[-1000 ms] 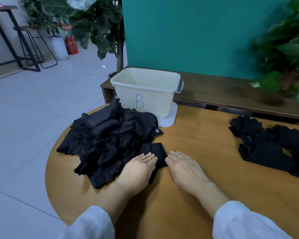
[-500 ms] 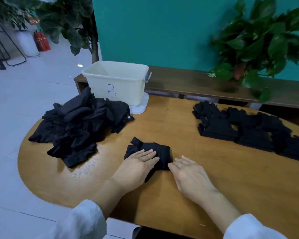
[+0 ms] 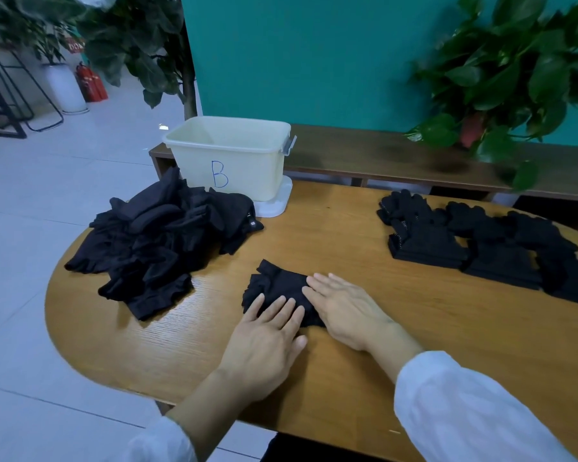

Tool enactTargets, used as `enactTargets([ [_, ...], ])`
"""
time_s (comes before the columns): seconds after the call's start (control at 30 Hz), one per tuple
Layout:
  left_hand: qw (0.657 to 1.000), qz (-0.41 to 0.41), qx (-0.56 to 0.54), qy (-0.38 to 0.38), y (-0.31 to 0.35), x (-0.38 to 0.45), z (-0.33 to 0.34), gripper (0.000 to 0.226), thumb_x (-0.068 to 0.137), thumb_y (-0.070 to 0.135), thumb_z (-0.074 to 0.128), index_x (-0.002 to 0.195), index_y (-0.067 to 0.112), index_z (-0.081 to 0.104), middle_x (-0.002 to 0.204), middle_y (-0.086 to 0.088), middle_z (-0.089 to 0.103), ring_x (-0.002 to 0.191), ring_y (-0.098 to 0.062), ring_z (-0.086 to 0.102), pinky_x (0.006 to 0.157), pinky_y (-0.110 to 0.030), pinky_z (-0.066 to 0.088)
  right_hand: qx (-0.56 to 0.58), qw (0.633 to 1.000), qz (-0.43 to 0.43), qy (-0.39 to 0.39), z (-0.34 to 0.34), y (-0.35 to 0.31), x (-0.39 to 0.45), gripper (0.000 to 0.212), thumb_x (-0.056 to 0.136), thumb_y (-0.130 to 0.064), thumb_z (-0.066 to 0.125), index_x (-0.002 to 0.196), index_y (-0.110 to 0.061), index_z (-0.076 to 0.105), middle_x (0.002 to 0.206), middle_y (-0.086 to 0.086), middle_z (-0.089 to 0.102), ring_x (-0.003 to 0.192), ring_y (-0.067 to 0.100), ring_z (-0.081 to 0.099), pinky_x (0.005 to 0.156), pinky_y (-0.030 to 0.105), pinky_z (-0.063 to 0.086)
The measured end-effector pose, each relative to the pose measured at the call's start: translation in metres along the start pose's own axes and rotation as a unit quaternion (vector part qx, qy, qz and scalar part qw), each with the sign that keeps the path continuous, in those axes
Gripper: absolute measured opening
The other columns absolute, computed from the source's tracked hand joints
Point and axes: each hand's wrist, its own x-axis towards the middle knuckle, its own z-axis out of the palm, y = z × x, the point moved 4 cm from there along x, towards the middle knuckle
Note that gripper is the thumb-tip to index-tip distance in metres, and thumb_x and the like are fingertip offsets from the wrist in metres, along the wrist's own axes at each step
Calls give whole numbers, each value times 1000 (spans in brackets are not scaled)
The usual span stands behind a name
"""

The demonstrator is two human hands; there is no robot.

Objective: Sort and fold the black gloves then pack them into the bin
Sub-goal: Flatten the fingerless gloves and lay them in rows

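Both hands, left hand and right hand, now press flat on the glove; earlier the right lay beside it.

Glove under hands: black. Loose pile at table's left edge: black. Flat stacks at right edge: black, pale speckled trim on cuffs. Bin at far edge: cream, blue "B". Table: orange-brown woodgrain. Sleeves: white. Wall: teal.
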Motion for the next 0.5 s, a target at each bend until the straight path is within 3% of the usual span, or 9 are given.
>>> enactTargets([
  [0.1,1000,22,9,-16,-6,3,0,55,105,48,22,137,19,56,139,-1,56,136,-16,44,113,-39,18,4,999,45,12,5,0,-11,54,104,-29,13,150,-9,31,157,12,29,148,22,22,121,33,4],
  [0.17,998,55,-10,-29,-11,7,1,58,106,50,17,144,19,48,147,-1,47,143,-15,33,117,-34,12,6,995,94,14,8,-1,-24,64,97,-36,13,134,-7,56,138,14,56,132,23,50,116,37,25],
  [0.23,994,91,-47,-36,-15,13,2,61,105,54,11,150,20,36,156,1,32,148,-12,18,120,-28,5,26,991,127,19,14,-5,-39,59,93,-38,26,114,-6,71,114,13,71,111,23,66,102,39,45],
  [0.37,987,146,-63,-36,-13,29,3,63,104,57,8,152,23,30,158,3,24,149,-10,11,121,-35,8,44,981,186,36,22,-19,-72,59,94,-39,29,112,-2,71,110,17,71,107,27,67,96,42,52],
  [0.5,979,176,-88,-56,-5,42,4,69,100,60,1,152,23,28,159,7,21,149,-5,4,120,-27,6,58,969,236,41,24,-35,-96,75,105,-35,6,113,1,70,109,19,71,106,29,68,95,44,53],
])
